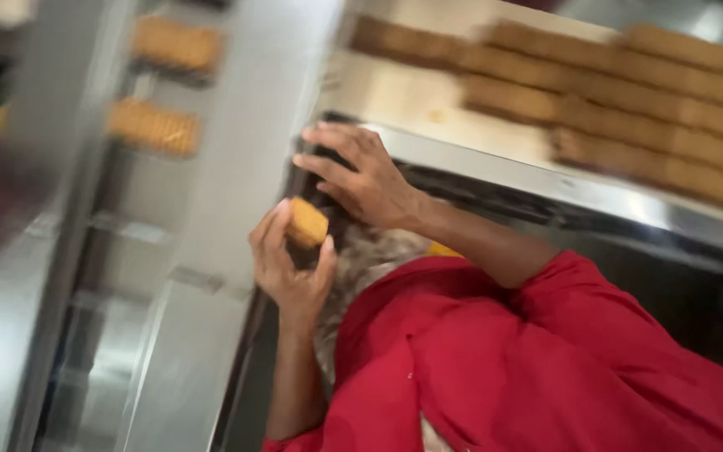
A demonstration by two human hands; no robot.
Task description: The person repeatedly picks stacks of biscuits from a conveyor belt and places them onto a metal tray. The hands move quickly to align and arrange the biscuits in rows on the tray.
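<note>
At frame centre, the left hand (290, 264) grips a biscuit stack (306, 223), while the right hand (360, 176) rests spread-fingered on the steel tray's rim (495, 163).

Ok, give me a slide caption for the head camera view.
Left hand holds a biscuit stack; right hand spread at the steel tray rim, biscuit rows beyond.

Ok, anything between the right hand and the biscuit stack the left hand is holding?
Nothing visible. The right hand lies spread on the steel tray rim, just above the biscuit stack pinched in the left hand. Only a small open gap separates them. The frame is blurred, so fine detail is uncertain.
</note>
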